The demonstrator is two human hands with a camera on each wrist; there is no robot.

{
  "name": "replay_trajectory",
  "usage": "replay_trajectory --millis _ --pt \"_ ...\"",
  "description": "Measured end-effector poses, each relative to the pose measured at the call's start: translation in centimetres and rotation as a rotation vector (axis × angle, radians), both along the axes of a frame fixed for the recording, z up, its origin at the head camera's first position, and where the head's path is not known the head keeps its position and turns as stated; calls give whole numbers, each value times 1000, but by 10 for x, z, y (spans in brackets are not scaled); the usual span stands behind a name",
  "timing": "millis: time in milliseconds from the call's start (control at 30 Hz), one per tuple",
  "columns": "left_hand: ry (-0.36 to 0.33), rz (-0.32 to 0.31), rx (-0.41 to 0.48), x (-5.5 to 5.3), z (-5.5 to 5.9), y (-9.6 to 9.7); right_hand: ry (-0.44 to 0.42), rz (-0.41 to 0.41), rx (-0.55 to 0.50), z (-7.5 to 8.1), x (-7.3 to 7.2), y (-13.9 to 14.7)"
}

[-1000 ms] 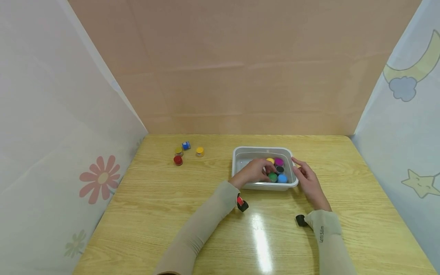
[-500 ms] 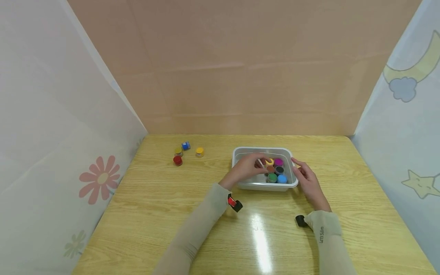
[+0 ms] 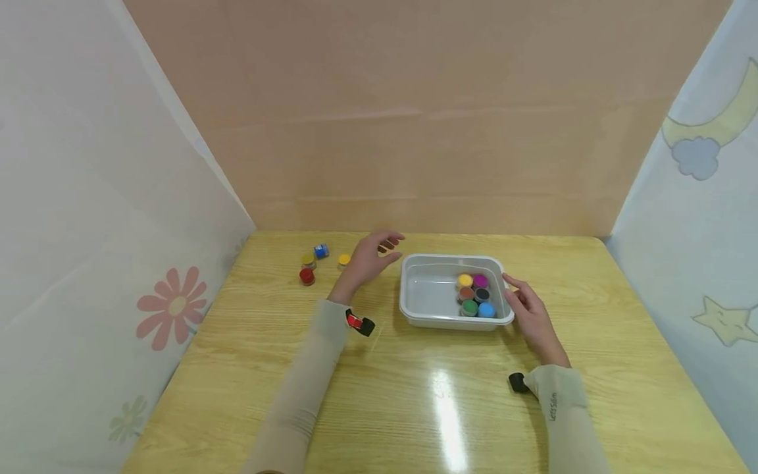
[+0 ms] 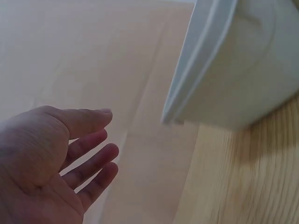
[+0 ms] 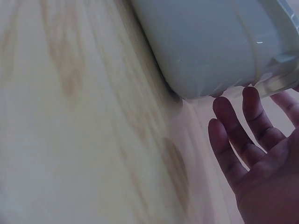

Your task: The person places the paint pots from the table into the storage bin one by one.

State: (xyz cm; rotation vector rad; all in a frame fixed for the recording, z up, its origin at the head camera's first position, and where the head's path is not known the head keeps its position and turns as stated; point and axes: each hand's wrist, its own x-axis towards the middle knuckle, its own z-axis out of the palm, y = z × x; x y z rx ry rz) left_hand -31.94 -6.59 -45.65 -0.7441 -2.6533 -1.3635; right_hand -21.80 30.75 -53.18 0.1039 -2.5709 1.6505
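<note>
My left hand (image 3: 367, 262) is in the air left of a white plastic bin (image 3: 432, 301), fingers loosely bent and nothing held. In the left wrist view its thumb and fingertips stand apart from the bin wall. The fingers of my right hand (image 3: 533, 319) touch the bin's right end; in the right wrist view the fingertips (image 5: 252, 95) lie against its outer wall below the rim. Small paint jars fill the bin's right half in two columns: yellow (image 3: 465, 281), purple (image 3: 480, 281), brown (image 3: 466, 294), black (image 3: 482, 295), green (image 3: 469, 308) and light blue (image 3: 486, 310).
Left of my left hand, several more jars are on the wooden table (image 3: 266, 349): an orange-yellow one (image 3: 344, 261) beside the wrist, a dark yellow one (image 3: 308, 261), a red one (image 3: 306, 276) and a blue one (image 3: 321, 251) on its side. Paper-covered walls surround the table.
My left hand has pulled out of the bin and moved left toward the loose jars. The brown jar, covered by that hand at first, now shows. My right hand stays at the bin's end.
</note>
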Motion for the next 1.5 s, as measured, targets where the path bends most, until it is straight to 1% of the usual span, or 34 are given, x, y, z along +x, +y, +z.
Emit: replay_trajectory --millis 167,233,367,433,600,667,767,867,967,1033,1133,1233,1400,1500 --pt "-28 103 20 -9 -9 -27 12 5 -20 3 4 -1" --pt "-33 127 14 -12 -13 -37 15 7 -22 3 4 -1" --pt "-40 159 2 -14 -17 -55 13 5 -12 3 4 -1" --pt "-43 177 -3 -13 -18 -65 10 6 -19 7 5 -3" --pt "-54 227 8 -13 -26 -91 12 16 -37 25 13 -11" --pt "-61 243 8 -11 -30 -101 12 15 -33 26 14 -11" --pt "-63 255 -11 -5 -36 -116 12 10 -26 15 9 -7" --pt "-73 270 -37 3 -39 -130 19 8 -19 3 4 -1" --pt "-85 291 -63 12 -42 -142 29 11 -18 -2 1 1" --pt "-95 300 -69 16 -43 -150 31 11 -17 -3 1 1" --pt "-103 315 -103 21 -44 -158 27 6 -10 -1 2 0" --pt "-94 327 -144 24 -46 -163 22 -1 -5 1 4 -1" --pt "-76 326 -207 29 -48 -167 29 1 -18 3 5 -2" --pt "-86 326 -230 31 -51 -168 36 7 -29 3 5 -2"
